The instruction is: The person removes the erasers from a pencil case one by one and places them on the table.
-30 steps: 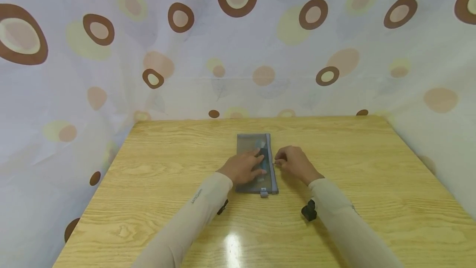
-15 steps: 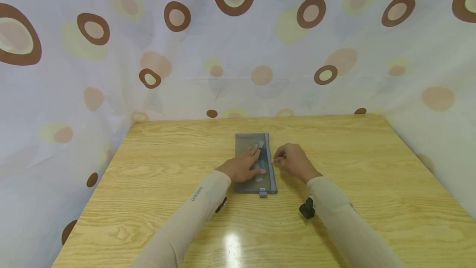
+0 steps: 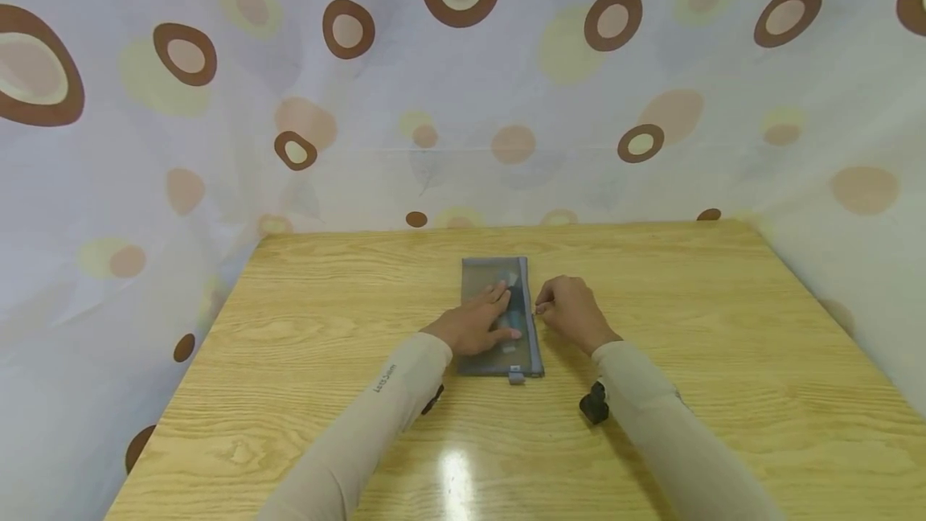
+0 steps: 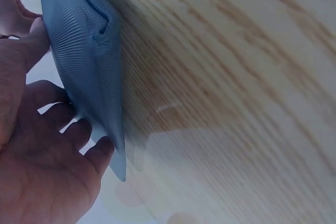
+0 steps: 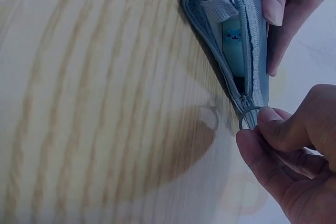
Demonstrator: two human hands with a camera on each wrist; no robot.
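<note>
Across the middle of a wood-grained table [image 3: 347,304], one grey mesh pouch [image 3: 483,278], lying flat, its long zipped edge on the right-hand side; its centre is covered from above, so I see only the ends and that edge.

Left hand [image 3: 473,326]: laid over the pouch, fingers extended and spread, nothing gripped; the left wrist view gives me its fingertips and thumb against the mesh.

Right hand [image 3: 575,313]: thumb and index finger in a narrow pinch on a ring pull [image 5: 241,119]; from the head camera that ring is too small for me to make out.

Zip: parted from the slider [image 5: 245,100] toward the end nearer the person, the mouth gaping; the stretch beyond the slider is largely behind the right hand's fingers.

Contents: one pale-blue item [image 5: 233,56] with a small printed face, partly masked by the pouch edges; further dark and bluish shapes, blurred through mesh, I cannot identify.

Fabric tab [image 3: 516,378]: at the near end, its marking illegible to me.

Sleeves: two, pale, cut off by the lower frame edge; lettering on the left unreadable.

Backdrop: spotted sheet [image 3: 463,103], cropped at top and sides.
</note>
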